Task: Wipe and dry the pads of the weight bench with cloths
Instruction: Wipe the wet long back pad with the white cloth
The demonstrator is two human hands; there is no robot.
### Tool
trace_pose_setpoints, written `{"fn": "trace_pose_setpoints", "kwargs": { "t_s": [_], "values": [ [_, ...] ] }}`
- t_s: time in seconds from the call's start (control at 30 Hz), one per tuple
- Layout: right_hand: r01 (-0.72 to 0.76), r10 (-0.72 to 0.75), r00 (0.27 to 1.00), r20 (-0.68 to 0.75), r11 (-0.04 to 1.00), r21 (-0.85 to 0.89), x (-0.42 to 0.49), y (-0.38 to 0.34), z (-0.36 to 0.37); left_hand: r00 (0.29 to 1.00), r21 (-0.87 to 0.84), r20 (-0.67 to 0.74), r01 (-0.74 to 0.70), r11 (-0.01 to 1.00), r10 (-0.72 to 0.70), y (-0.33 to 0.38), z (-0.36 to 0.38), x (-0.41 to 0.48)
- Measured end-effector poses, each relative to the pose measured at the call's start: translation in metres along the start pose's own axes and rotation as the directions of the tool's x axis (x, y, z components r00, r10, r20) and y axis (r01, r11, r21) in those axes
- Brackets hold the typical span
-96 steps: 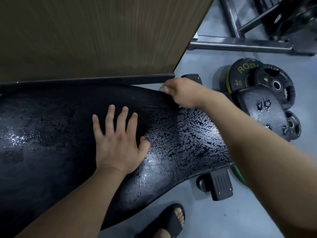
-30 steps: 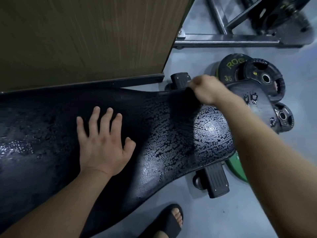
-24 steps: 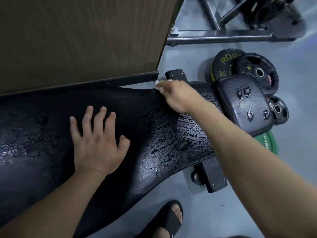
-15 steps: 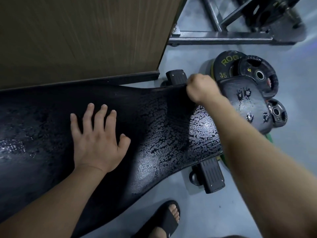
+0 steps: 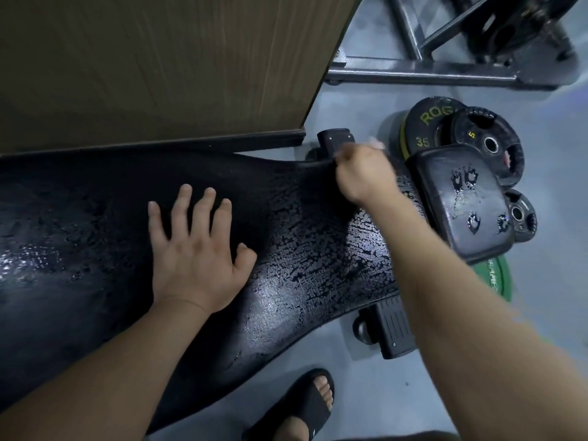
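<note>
The left grip (image 5: 197, 253) lies released, palm down with fingers spread, flat on the long black vinyl bench pad (image 5: 302, 249); its forearm runs back to the near left. The right arm reaches across the pad's narrow, wet-beaded end. The right grip (image 5: 362, 173) is clenched, knuckles up, at the pad's far edge around a pale cloth (image 5: 377, 143), which shows only as a blurred scrap past the fingers.
</note>
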State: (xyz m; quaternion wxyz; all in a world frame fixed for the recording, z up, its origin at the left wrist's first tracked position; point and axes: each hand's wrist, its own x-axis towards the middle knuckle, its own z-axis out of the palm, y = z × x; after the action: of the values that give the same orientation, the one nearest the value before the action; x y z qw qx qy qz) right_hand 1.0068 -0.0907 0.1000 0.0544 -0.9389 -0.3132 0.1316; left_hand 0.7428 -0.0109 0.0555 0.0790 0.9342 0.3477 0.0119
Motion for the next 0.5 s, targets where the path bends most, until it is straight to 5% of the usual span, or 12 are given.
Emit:
{"fn": "trace_pose_setpoints", "kwargs": {
  "t_s": [0.1,0.2,0.43,0.5],
  "values": [
    [0.220,-0.223,0.974,0.023,0.970,0.109,-0.025,-0.048,0.022,1.000,-0.005,0.000,-0.001,1.000,0.001,0.000,0.000,0.000],
    [0.292,-0.292,0.956,-0.007,0.955,0.056,-0.026,-0.037,0.029,1.000,-0.012,-0.010,-0.010,1.000,0.010,0.000,0.000,-0.001],
    [-0.078,0.060,0.989,-0.134,0.988,-0.134,-0.033,0.055,-0.002,1.000,-0.021,-0.015,-0.015,1.000,0.015,0.000,-0.001,-0.001],
    [-0.015,0.000,0.988,-0.155,0.996,-0.091,-0.046,0.033,0.007,1.000,-0.023,-0.019,-0.016,1.000,0.015,0.000,-0.001,-0.001]
  ]
}}
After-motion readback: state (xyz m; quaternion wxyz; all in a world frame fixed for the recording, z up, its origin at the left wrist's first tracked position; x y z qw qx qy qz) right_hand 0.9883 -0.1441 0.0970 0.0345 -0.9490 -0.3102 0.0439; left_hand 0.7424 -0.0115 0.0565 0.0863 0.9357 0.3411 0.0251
